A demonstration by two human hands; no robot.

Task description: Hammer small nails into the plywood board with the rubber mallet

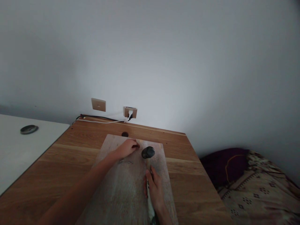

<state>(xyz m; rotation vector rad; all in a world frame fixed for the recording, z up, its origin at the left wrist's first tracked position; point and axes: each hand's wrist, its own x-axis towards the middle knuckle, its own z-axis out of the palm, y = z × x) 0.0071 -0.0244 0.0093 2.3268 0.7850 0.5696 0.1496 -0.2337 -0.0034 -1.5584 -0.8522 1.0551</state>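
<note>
My right hand [154,189] is wrapped around the pale handle of a mallet [148,152] with a thick black head. The head is just above or on a worn, light-coloured board [122,187]; I cannot tell whether it touches. Left of the mallet head, my left hand [127,147] is low over the far part of the board, its fingertips pinched together. Whatever those fingers hold is too small to make out. A few thin metal pieces, perhaps nails [126,162], lie on the board below my left hand.
The board rests on a wooden table [187,184] against a wall. White and black cables [105,121] run along the back edge to a wall socket [130,112]. At left is a white surface with a round grey object [29,129]. Patterned fabric [257,193] lies at right.
</note>
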